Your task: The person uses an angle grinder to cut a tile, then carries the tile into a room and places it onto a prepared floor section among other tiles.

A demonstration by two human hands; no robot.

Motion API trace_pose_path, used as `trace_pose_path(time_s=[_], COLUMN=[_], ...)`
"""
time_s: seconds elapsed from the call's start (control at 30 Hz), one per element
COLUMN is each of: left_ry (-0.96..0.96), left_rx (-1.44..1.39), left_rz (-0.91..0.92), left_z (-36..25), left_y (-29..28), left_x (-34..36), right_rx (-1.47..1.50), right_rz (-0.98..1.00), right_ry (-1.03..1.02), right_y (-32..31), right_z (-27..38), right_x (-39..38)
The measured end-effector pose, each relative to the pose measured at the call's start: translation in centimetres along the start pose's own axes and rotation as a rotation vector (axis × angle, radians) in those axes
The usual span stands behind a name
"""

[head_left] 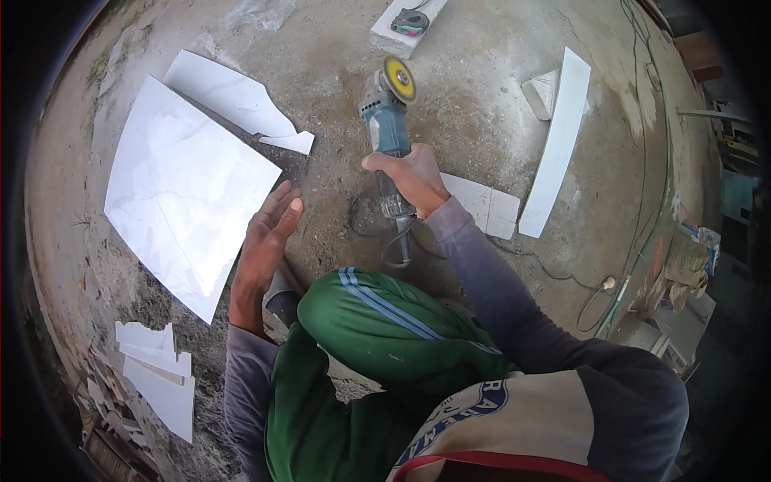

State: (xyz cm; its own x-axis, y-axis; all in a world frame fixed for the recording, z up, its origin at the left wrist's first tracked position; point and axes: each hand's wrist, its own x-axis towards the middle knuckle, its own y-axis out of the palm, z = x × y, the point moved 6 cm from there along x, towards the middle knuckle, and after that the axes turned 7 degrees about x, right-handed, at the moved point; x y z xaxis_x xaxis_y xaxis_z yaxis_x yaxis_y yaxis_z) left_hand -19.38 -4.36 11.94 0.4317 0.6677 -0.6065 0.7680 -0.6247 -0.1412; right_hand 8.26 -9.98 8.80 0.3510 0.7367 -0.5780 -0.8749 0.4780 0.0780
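Note:
My right hand (414, 175) is wrapped round the body of a blue angle grinder (385, 127), which points away from me. A yellow-faced disc (399, 79) sits at the grinder's far end, and a dark cord trails from its near end. My left hand (269, 229) holds nothing; its fingers are stretched out beside the near right corner of a large white marble-look tile (189, 193). Whether the hand touches the tile's edge I cannot tell. Behind that tile lies a smaller white offcut (233, 95) with a curved, broken end.
A long curved white strip (558, 145) leans by a pale block (542, 92) at right. White pieces (482, 205) lie near my right forearm. A tape measure (410, 22) rests on a white block (397, 42). Broken tile scraps (165, 386) lie at left; cables (642, 201) run along the right.

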Motion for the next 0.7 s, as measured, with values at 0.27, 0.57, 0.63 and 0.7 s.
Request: trace_pose_path(time_s=[0.27,0.57,0.63,0.7], left_ry=[-0.2,-0.351,-0.35,-0.328], left_rx=[-0.434,-0.742,-0.748,-0.737], left_rz=[-0.488,-0.687,-0.696,-0.667], left_z=[16.2,25.8,26.0,25.9], left_y=[-9.7,-9.8,-10.1,-10.3], left_x=[-7.3,-11.3,-10.9,-10.2], right_rx=[-0.021,-0.599,-0.656,-0.703], right_rz=[-0.713,-1.021,-1.028,-1.054], right_ry=[-0.097,0.125,0.157,0.137], right_y=[-15.8,-20.7,-21.4,-22.4], right_z=[-0.8,0.7,0.3,-0.1], right_x=[14.4,16.6,17.2,17.9])
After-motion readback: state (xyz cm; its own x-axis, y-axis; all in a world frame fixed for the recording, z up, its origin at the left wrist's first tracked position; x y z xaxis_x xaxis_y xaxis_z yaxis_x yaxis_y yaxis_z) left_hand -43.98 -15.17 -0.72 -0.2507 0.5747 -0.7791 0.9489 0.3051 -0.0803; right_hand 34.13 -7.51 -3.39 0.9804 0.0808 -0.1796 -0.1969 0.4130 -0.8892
